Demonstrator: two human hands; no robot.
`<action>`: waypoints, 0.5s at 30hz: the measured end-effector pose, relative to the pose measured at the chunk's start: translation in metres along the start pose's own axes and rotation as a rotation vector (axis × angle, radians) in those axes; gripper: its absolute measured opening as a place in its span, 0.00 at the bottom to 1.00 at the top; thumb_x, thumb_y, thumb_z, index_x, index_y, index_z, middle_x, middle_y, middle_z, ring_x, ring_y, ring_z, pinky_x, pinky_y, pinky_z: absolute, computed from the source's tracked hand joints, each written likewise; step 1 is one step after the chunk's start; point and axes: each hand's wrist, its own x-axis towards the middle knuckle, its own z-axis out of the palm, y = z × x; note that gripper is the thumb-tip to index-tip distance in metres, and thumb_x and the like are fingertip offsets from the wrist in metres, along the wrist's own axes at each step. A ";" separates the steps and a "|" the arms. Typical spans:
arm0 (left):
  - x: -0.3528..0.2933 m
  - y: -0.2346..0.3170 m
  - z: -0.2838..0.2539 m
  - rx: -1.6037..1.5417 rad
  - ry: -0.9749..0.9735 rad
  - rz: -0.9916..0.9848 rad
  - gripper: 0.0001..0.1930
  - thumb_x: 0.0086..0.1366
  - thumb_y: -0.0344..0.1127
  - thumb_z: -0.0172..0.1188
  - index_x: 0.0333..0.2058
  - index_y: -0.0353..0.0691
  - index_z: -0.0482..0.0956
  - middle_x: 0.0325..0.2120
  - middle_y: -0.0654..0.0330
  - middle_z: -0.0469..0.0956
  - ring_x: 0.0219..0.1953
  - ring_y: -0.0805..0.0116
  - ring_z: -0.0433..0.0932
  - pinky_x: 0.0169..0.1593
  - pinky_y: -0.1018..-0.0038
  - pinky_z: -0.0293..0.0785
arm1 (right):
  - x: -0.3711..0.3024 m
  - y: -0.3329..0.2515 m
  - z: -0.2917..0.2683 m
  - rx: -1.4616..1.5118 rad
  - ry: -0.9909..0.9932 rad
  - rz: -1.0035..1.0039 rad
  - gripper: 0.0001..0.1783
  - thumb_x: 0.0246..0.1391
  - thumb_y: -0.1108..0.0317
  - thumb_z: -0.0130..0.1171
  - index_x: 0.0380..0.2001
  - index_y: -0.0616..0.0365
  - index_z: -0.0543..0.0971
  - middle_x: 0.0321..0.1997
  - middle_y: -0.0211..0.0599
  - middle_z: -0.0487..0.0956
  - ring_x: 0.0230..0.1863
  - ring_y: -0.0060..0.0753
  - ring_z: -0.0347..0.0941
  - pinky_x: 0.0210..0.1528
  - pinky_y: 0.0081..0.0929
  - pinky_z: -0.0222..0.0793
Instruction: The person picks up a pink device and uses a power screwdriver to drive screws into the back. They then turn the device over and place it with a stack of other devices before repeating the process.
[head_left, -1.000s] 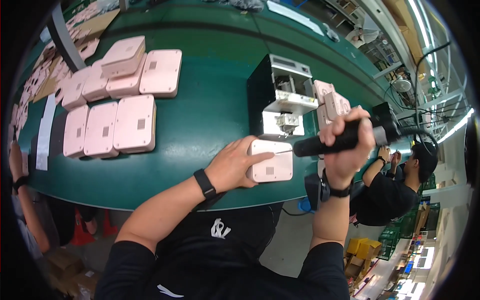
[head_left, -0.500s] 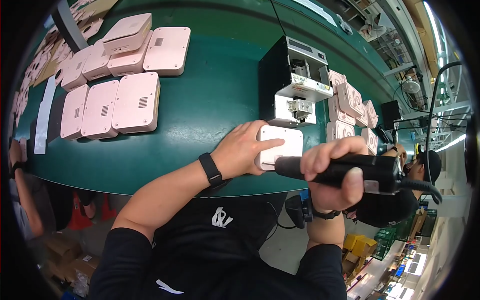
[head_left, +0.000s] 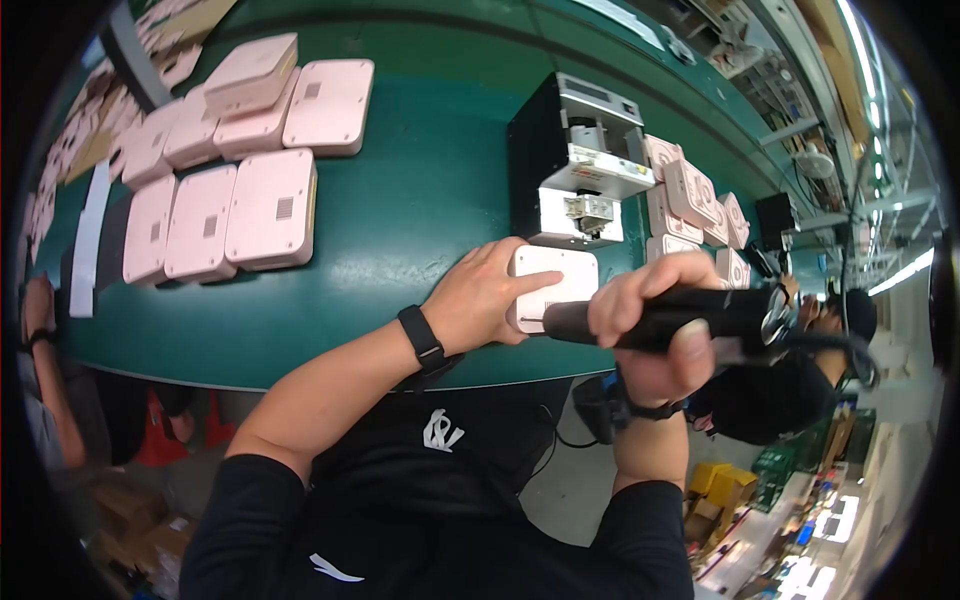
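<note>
My left hand point(head_left: 475, 295) grips the left side of a pale square plastic box point(head_left: 570, 268), its index finger stretched across the top face. The box lies on the green bench near the front edge. A black corded electric screwdriver point(head_left: 655, 322) fills my right hand point(head_left: 660, 340), fingers and thumb wrapped round its body. The thin bit meets the box's top face by the near left corner. The screwdriver and my right hand hide the near right part of the box.
Right behind the box stands a black-and-silver screw feeder point(head_left: 575, 165). Several matching pale boxes point(head_left: 270, 210) lie at the left, one stacked on top point(head_left: 252, 75). More boxes point(head_left: 690, 195) are piled right of the feeder. Another person point(head_left: 770, 400) works at the right.
The screwdriver has tilted, its rear end rising slightly, while the bit stays by the same corner. My left hand keeps its hold on the box. The whole view has shifted slightly.
</note>
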 end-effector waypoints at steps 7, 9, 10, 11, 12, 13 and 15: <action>0.000 0.012 -0.038 -0.326 -0.295 -0.312 0.34 0.52 0.47 0.74 0.58 0.46 0.76 0.48 0.52 0.77 0.50 0.57 0.78 0.53 0.65 0.74 | 0.000 -0.073 -0.047 0.226 0.217 -0.366 0.26 0.60 0.44 0.52 0.38 0.59 0.68 0.22 0.34 0.71 0.13 0.25 0.64 0.18 0.24 0.64; -0.002 0.008 -0.047 -0.355 -0.345 -0.309 0.32 0.57 0.49 0.71 0.57 0.41 0.76 0.47 0.51 0.79 0.48 0.60 0.79 0.51 0.67 0.76 | -0.016 -0.069 -0.056 0.180 0.267 -0.353 0.26 0.61 0.44 0.52 0.39 0.59 0.68 0.22 0.34 0.71 0.13 0.26 0.64 0.18 0.25 0.64; -0.004 0.009 -0.054 -0.412 -0.373 -0.402 0.30 0.59 0.51 0.69 0.55 0.41 0.77 0.44 0.51 0.80 0.47 0.59 0.80 0.51 0.67 0.75 | -0.027 -0.060 -0.059 0.143 0.304 -0.318 0.25 0.61 0.44 0.51 0.39 0.59 0.68 0.22 0.34 0.71 0.14 0.26 0.64 0.19 0.26 0.65; -0.004 0.011 -0.058 -0.475 -0.406 -0.492 0.29 0.60 0.53 0.67 0.54 0.40 0.78 0.41 0.51 0.82 0.45 0.58 0.81 0.50 0.67 0.75 | -0.039 -0.053 -0.062 0.097 0.346 -0.279 0.25 0.61 0.45 0.51 0.39 0.59 0.68 0.22 0.34 0.71 0.14 0.27 0.64 0.19 0.26 0.65; -0.003 0.011 -0.063 -0.536 -0.437 -0.582 0.28 0.62 0.55 0.65 0.52 0.40 0.79 0.38 0.50 0.83 0.44 0.58 0.81 0.50 0.67 0.75 | -0.049 -0.047 -0.064 0.097 0.356 -0.291 0.25 0.61 0.45 0.51 0.39 0.59 0.68 0.22 0.34 0.71 0.14 0.27 0.64 0.19 0.26 0.65; 0.000 0.006 -0.067 -0.527 -0.445 -0.573 0.28 0.62 0.55 0.65 0.52 0.40 0.79 0.38 0.50 0.83 0.44 0.58 0.81 0.50 0.67 0.75 | -0.058 -0.040 -0.064 0.092 0.390 -0.202 0.24 0.62 0.46 0.51 0.39 0.59 0.67 0.22 0.35 0.71 0.14 0.27 0.65 0.19 0.27 0.65; 0.004 -0.003 -0.079 -0.581 -0.556 -0.828 0.26 0.64 0.54 0.62 0.50 0.39 0.79 0.34 0.55 0.84 0.42 0.58 0.82 0.49 0.67 0.75 | -0.071 -0.025 -0.063 0.101 0.429 -0.121 0.22 0.62 0.48 0.51 0.39 0.59 0.67 0.23 0.35 0.71 0.15 0.28 0.65 0.20 0.29 0.66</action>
